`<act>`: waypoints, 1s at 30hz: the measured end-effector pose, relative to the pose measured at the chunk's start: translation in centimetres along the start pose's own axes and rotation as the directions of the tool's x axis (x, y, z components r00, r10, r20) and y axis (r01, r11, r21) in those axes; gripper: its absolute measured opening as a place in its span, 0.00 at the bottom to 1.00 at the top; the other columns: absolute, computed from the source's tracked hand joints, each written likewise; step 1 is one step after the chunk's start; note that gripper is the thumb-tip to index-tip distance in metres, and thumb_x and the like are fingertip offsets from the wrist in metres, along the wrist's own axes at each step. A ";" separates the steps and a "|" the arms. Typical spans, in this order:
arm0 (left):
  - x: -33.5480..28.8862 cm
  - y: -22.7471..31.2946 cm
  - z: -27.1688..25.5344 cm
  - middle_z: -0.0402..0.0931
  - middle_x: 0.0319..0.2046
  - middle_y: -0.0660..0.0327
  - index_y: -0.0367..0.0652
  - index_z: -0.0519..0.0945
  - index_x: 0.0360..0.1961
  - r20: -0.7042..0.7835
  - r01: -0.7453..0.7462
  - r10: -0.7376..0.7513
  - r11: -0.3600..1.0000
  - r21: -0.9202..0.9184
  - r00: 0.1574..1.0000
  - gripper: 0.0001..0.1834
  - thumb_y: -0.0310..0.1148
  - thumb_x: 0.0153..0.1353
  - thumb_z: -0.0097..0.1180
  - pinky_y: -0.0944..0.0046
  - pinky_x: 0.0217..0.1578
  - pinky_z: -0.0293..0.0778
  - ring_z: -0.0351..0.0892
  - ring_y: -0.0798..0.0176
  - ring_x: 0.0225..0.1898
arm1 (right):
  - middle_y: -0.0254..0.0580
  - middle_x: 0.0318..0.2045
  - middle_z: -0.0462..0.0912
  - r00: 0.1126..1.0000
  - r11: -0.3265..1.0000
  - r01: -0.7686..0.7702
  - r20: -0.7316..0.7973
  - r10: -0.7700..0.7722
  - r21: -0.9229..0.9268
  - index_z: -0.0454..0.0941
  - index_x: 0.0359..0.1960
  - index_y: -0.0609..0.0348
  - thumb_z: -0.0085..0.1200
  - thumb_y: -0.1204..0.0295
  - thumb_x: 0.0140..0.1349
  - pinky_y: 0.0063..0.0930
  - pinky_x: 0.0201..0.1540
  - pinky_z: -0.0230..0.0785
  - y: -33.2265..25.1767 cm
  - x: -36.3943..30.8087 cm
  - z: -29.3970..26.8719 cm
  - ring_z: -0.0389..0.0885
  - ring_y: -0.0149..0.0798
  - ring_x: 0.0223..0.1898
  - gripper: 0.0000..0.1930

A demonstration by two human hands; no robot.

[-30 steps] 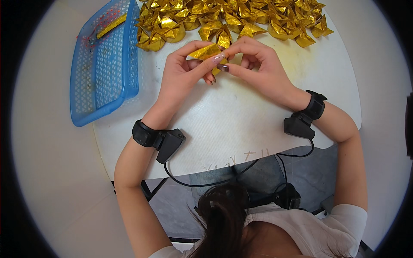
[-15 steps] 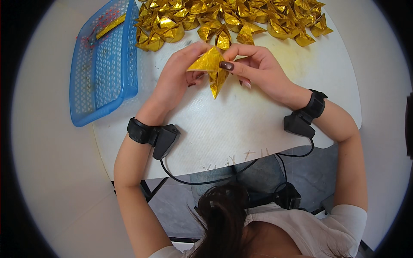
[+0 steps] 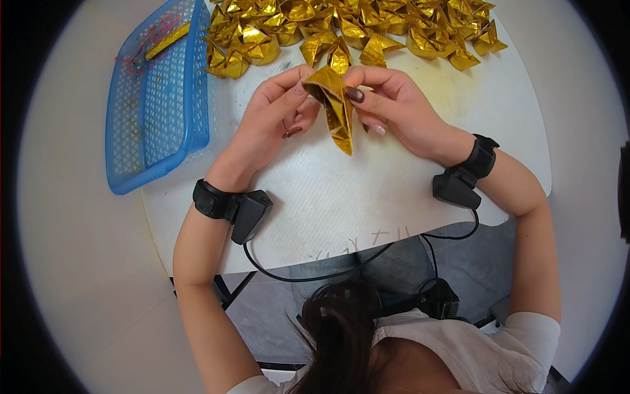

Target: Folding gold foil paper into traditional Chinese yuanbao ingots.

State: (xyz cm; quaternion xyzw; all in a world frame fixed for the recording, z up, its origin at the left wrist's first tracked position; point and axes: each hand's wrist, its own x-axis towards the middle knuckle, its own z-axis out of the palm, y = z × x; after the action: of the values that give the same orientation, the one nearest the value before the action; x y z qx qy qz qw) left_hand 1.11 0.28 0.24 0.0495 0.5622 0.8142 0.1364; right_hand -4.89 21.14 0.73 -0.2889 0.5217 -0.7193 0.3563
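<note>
My left hand [image 3: 272, 121] and right hand [image 3: 394, 105] pinched shut on a folded gold paper piece [image 3: 335, 105], blue basket [image 3: 154, 131] holding one gold strip [image 3: 167, 41]

A single head-worn fisheye view looks steeply down from close above the white surface [image 3: 367, 197], facing its far edge, with the person's own head and forearms entering at the lower edge.

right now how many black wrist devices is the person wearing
2: one black wrist device on the left wrist, near the table's front edge, and one on the right wrist, above the white table. Cables join both below.
</note>
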 end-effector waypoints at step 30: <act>-0.3 -0.5 0.6 0.74 0.26 0.72 0.40 0.76 0.40 0.118 -0.038 0.039 0.999 -0.007 0.992 0.10 0.28 0.57 0.61 0.81 0.20 0.57 0.63 0.84 0.21 | 0.25 0.22 0.72 0.987 0.945 -0.135 0.128 0.100 0.297 0.75 0.39 0.58 0.49 0.66 0.66 0.15 0.27 0.61 0.0 0.0 -0.2 0.66 0.21 0.20 0.09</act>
State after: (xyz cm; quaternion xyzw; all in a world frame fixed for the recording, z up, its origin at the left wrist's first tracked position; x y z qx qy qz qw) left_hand 1.62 0.89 -0.02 0.1082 0.5503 0.8135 0.1539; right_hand -5.08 21.27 0.69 -0.2385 0.4001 -0.7514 0.4673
